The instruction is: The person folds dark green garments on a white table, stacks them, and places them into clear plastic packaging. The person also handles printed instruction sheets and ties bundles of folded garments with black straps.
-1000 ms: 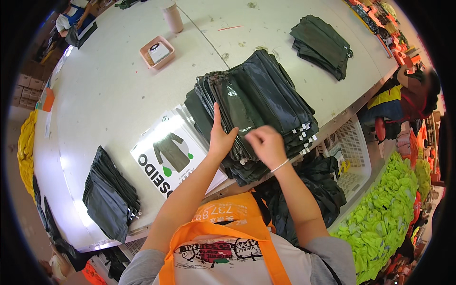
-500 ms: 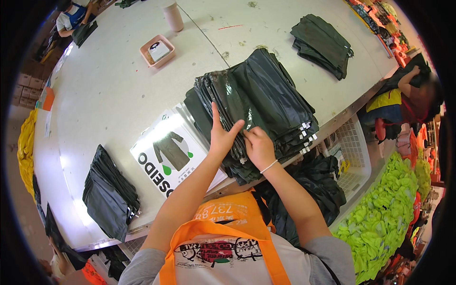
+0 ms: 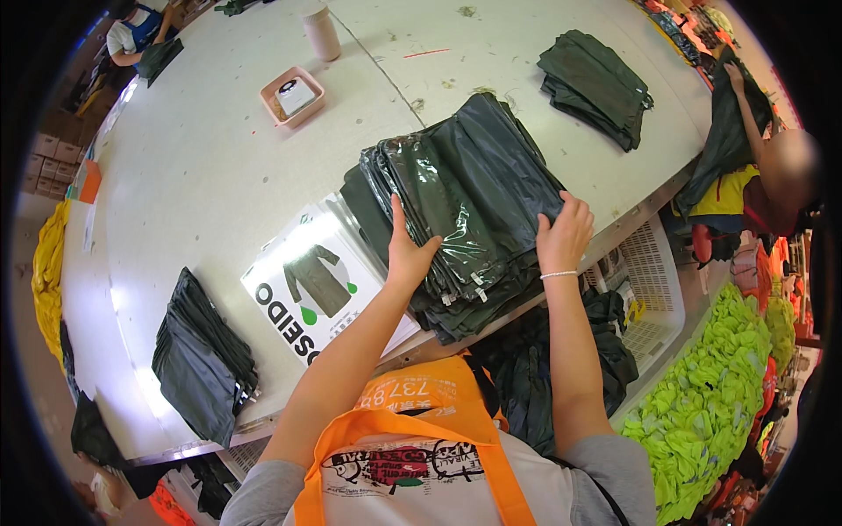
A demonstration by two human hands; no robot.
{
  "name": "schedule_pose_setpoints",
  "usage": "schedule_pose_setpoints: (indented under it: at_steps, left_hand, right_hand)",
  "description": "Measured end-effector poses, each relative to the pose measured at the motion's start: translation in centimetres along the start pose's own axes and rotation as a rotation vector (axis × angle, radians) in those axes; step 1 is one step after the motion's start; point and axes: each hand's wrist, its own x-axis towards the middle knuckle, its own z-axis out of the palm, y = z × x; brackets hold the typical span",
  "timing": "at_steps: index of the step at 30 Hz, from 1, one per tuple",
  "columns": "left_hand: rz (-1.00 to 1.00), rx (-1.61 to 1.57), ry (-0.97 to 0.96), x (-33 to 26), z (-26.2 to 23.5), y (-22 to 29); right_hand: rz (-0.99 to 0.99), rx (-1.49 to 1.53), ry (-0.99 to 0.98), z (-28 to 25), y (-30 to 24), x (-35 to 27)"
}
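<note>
A pile of dark green folded garments (image 3: pixel 495 145) lies in front of me on the table. On its left part rest several garments in clear, shiny plastic bags (image 3: pixel 443 206), with small white tags at the near end. My left hand (image 3: pixel 414 256) lies against the left side of the bagged ones, thumb and forefinger spread apart. At the right edge of the pile my right hand (image 3: pixel 566 232) touches the dark cloth, thumb apart from the fingers. Its fingertips partly hide that edge. Left of the pile lie white printed sheets (image 3: pixel 316 280) showing a coat.
More dark folded garments lie at the left (image 3: pixel 203 359) and far right (image 3: pixel 596 88). A pink tray (image 3: pixel 294 96) and a pale cup (image 3: pixel 322 33) stand farther back. Below the table's right edge are a white basket (image 3: pixel 653 272) and lime-green cloth (image 3: pixel 693 412). Other people work around the table.
My right hand has left the plastic bag and moved right to the pile's edge. The bagged garment now lies flatter, its tags showing. My left hand has barely moved. A person at right has lifted dark cloth.
</note>
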Motion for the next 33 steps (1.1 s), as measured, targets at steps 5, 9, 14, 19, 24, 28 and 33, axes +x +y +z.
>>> schedule_pose_setpoints:
  at_steps: [5, 9, 14, 19, 24, 28, 33]
  left_hand:
    - [-0.054, -0.011, -0.017, -0.3, 0.0, 1.1]
    - [-0.037, -0.069, 0.033, -0.1, 0.4, 0.9]
    - [-0.032, -0.072, -0.006, 0.0, -0.3, -0.1]
    - [-0.008, 0.039, 0.038, -0.6, 0.0, 1.0]
    - [0.065, 0.024, 0.019, -0.7, 0.1, 0.7]
    - [0.151, 0.052, 0.028, -0.2, -0.2, -0.6]
    - [-0.063, -0.057, -0.031, -0.3, -0.2, 0.2]
  right_hand:
    - [-0.096, 0.086, 0.012, -0.3, 1.1, 0.8]
    - [-0.296, 0.480, -0.122, -0.5, -3.9, -2.5]
    - [-0.377, 0.681, -0.488, 0.0, -8.4, -8.1]
    - [-0.233, 0.452, 0.130, -0.3, -2.8, -0.9]
    - [-0.147, 0.136, 0.135, -0.3, 2.0, 1.1]
    - [-0.282, 0.564, -0.021, -1.2, -2.5, -1.4]
    - [-0.524, 0.685, -0.383, 0.1, -8.5, -8.9]
